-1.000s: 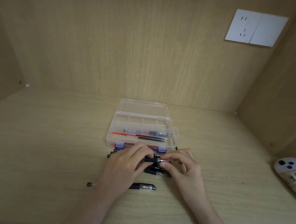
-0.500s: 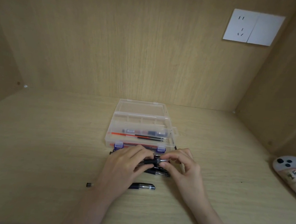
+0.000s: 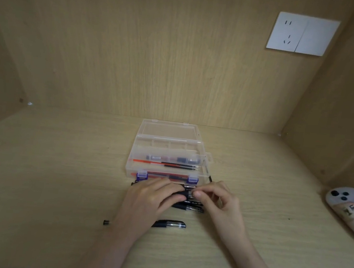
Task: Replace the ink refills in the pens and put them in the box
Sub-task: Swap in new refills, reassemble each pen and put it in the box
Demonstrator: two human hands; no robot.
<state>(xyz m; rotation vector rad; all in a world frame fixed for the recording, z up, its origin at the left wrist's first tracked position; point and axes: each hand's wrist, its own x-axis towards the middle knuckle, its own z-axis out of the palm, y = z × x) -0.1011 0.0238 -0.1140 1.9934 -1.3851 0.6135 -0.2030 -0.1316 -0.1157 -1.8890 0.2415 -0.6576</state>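
Note:
A clear plastic box (image 3: 167, 152) with its lid open stands mid-desk; red and black refills (image 3: 168, 165) lie in it, and a pen lies behind them. Just in front of the box, my left hand (image 3: 148, 200) grips the black barrel of a pen (image 3: 185, 194). My right hand (image 3: 219, 200) pinches that pen's tip end. Under the hands lie more black pens (image 3: 190, 208). Another black pen (image 3: 169, 224) lies nearer to me, partly hidden by my left wrist.
A small black pen part (image 3: 106, 222) lies on the desk at the left of my left forearm. A white controller (image 3: 348, 206) rests at the right edge. The desk sits in a wooden alcove with a wall socket (image 3: 302, 33) on the back panel.
Both hands have stayed on the same pen in front of the box; the fingers of my right hand have shifted slightly on its tip.

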